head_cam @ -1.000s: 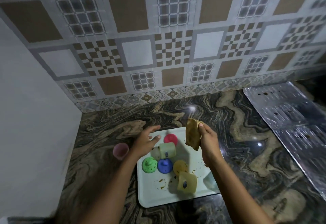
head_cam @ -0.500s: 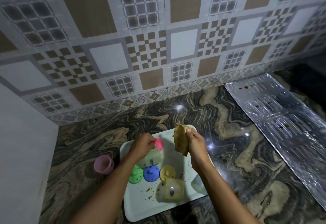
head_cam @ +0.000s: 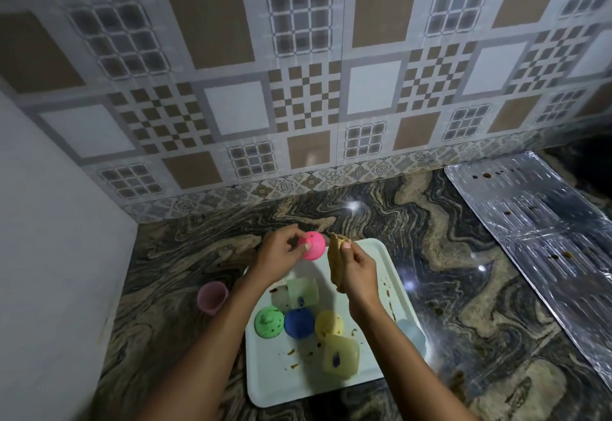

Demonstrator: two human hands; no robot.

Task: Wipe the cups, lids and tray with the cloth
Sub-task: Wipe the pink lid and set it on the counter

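My left hand (head_cam: pixel 280 256) holds a pink lid (head_cam: pixel 313 245) lifted above the far end of the white tray (head_cam: pixel 377 251). Just to its right, my right hand (head_cam: pixel 357 271) grips a folded tan cloth (head_cam: pixel 336 256), close beside the lid. On the tray lie a green lid (head_cam: pixel 269 323), a blue lid (head_cam: pixel 299 323), a yellow lid (head_cam: pixel 328 323), a pale green cup (head_cam: pixel 303 291) on its side and a yellowish cup (head_cam: pixel 341 357) near the front. Brown crumbs and stains dot the tray.
A pink cup (head_cam: pixel 212 297) stands on the marbled counter (head_cam: pixel 447 288) left of the tray. A pale blue cup (head_cam: pixel 412 334) sits at the tray's right edge, behind my right forearm. A foil-covered sheet (head_cam: pixel 546 238) lies at the right. A white wall (head_cam: pixel 49 255) bounds the left.
My left hand took the pink lid off the tray and raised it. My right hand brought the cloth closer to the lid.
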